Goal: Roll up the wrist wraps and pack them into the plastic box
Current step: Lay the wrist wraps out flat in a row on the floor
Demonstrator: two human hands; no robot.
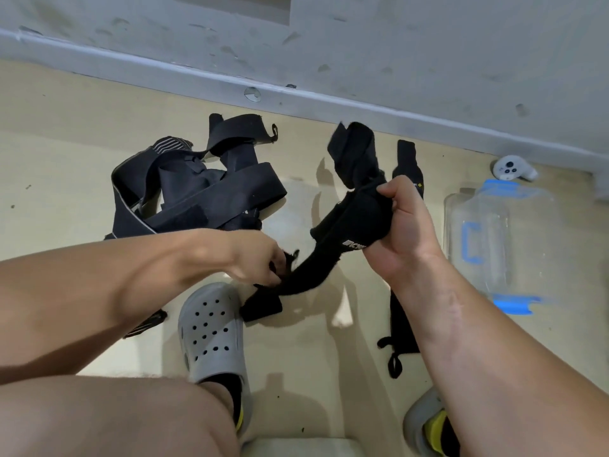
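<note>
1. One long black fabric wrist wrap (333, 255) with a small white logo hangs in the air between my two hands, unrolled and slack, above the beige floor (66, 153).
2. My right hand (400, 232) is clenched around its upper part. A folded end sticks up above my fist.
3. My left hand (260, 258) pinches the lower part between its fingertips. The loose tail drops from there to just beside the toe of my shoe.
4. A second black wrap (408, 166) lies flat on the floor behind my right hand. Below my forearm a black strip with two thin loops shows, and I cannot tell whether it is the same piece.
5. One heap of black straps (197, 186), some edged in grey and one striped, lies tangled on the floor beyond my left arm. I cannot count the pieces in it.
6. One clear plastic box (478, 225) with blue clips sits on the floor to my right, well apart from the held wrap. It is too blurred to see inside.
7. One white handheld controller (514, 168) rests beyond the box, near the grey wall (362, 44).
8. I wear two grey perforated foam clogs (211, 331) over dark socks.
</note>
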